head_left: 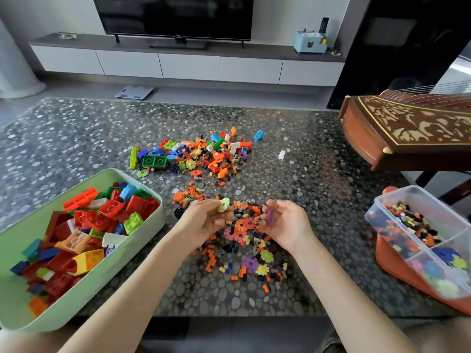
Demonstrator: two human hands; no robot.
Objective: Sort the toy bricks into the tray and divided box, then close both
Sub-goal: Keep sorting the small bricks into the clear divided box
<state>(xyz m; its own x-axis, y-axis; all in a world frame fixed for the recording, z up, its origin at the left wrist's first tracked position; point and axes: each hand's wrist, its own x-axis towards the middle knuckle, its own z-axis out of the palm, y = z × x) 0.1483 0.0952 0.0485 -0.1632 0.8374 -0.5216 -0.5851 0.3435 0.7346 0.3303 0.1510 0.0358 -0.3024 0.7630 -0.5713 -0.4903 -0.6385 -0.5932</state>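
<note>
My left hand (204, 220) pinches a light green flower-shaped piece (223, 205) over the near pile of small bricks (244, 240). My right hand (288, 222) holds a purple flower piece (270, 215) edge-on between its fingers. A green tray (153, 225) at the left is full of large red, blue, yellow and green bricks. At the right a clear divided box (377, 207) holds tiny bricks in its far compartment and flower pieces in the near one. A second, larger pile of mixed bricks (196, 154) lies farther back on the table.
An orange lid (397, 266) lies under the divided box. A carved wooden stringed instrument (407, 128) overhangs the table's far right. A lone blue brick (258, 135) and a white brick (281, 154) lie apart from the piles. Behind stand a TV and a low cabinet.
</note>
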